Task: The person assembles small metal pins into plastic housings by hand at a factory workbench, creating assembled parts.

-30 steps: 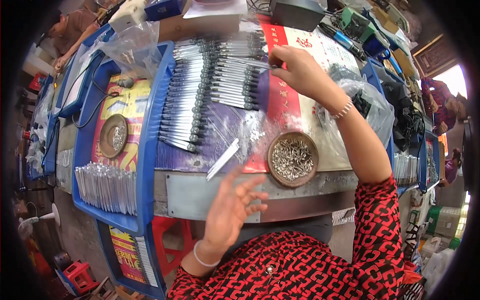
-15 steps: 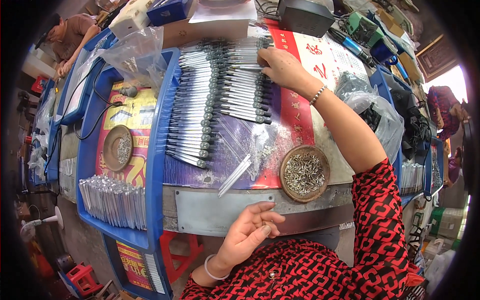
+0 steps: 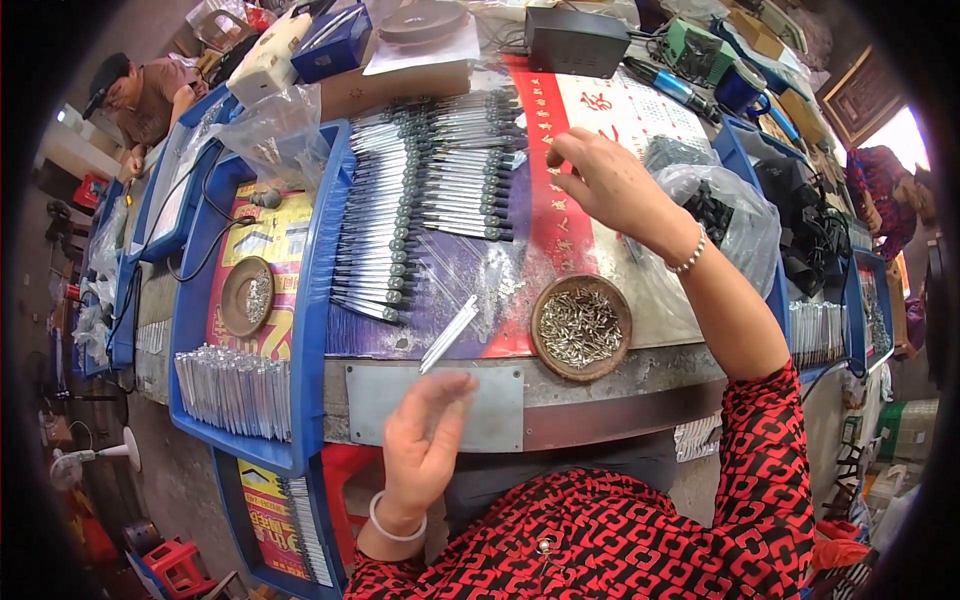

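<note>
My left hand [image 3: 430,440] is above the table's front edge, thumb apart from the slightly blurred fingers, with nothing seen in it. Just beyond its fingertips lie a few slim silver rods [image 3: 449,335]. My right hand [image 3: 620,185] hovers over the red strip of the printed table cover, thumb and bent fingers apart, apparently holding nothing. To its left, two long rows of slim silver pen-like pieces [image 3: 465,190] with dark tips and grey-green end parts lie side by side. A round brown bowl [image 3: 541,350] of small metal tips stands nearer me.
On the left, a blue tray [image 3: 330,240] holds bundled silver rods [image 3: 235,395] and a small brown bowl [image 3: 236,321] with tiny parts. Clear plastic bags [image 3: 740,250] of dark parts lie at right. A dark box [image 3: 575,42] stands at the back. Another person [image 3: 150,100] sits far left.
My right hand has drawn away from the rows of silver pieces, toward the right and nearer me. My left hand has shifted left, toward the loose silver rods. The view has shifted slightly.
</note>
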`<state>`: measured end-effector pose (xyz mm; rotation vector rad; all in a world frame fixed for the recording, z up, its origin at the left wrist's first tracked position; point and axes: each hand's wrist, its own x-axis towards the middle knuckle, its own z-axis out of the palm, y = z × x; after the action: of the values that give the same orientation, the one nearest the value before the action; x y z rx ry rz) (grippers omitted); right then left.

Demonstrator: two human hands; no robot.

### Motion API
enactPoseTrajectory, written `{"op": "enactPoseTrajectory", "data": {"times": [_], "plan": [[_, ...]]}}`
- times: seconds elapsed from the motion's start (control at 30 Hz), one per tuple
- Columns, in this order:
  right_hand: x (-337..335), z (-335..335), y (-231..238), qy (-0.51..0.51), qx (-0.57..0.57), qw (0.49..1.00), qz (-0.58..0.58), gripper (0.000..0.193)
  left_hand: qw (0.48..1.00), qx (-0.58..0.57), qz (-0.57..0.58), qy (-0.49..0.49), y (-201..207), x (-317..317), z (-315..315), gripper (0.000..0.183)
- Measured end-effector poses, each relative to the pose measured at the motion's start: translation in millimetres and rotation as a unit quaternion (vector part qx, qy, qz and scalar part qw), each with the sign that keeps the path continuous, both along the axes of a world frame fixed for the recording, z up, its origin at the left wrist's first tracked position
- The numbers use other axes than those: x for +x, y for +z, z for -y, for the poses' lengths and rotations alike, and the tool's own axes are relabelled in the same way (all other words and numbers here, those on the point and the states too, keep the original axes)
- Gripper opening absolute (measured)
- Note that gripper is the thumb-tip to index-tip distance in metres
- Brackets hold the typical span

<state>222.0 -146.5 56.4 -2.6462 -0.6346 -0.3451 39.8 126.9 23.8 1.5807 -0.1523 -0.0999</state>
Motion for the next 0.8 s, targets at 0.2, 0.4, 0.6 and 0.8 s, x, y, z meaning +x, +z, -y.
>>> {"op": "enactPoseTrajectory", "data": {"times": [0.2,0.4,0.6,0.8], "plan": [[-85.5,6.7,22.1,0.018,0.019,0.998,-0.065,0.015,0.922,0.317,0.222,-0.001,-1.2,29.4,6.7,0.028],[-176.6,-0.7,26.8,0.029,0.039,0.994,-0.094,0.018,0.822,0.501,0.271,0.019,-17.1,53.5,23.3,0.035],[-222.0,7.5,-1.4,0.057,0.089,0.982,-0.157,0.017,0.758,0.596,0.263,0.008,-20.7,63.0,28.7,0.034],[-239.3,16.2,-14.9,0.048,0.111,0.973,-0.198,0.015,0.836,0.509,0.206,-0.003,-18.4,71.7,21.2,0.035]]}}
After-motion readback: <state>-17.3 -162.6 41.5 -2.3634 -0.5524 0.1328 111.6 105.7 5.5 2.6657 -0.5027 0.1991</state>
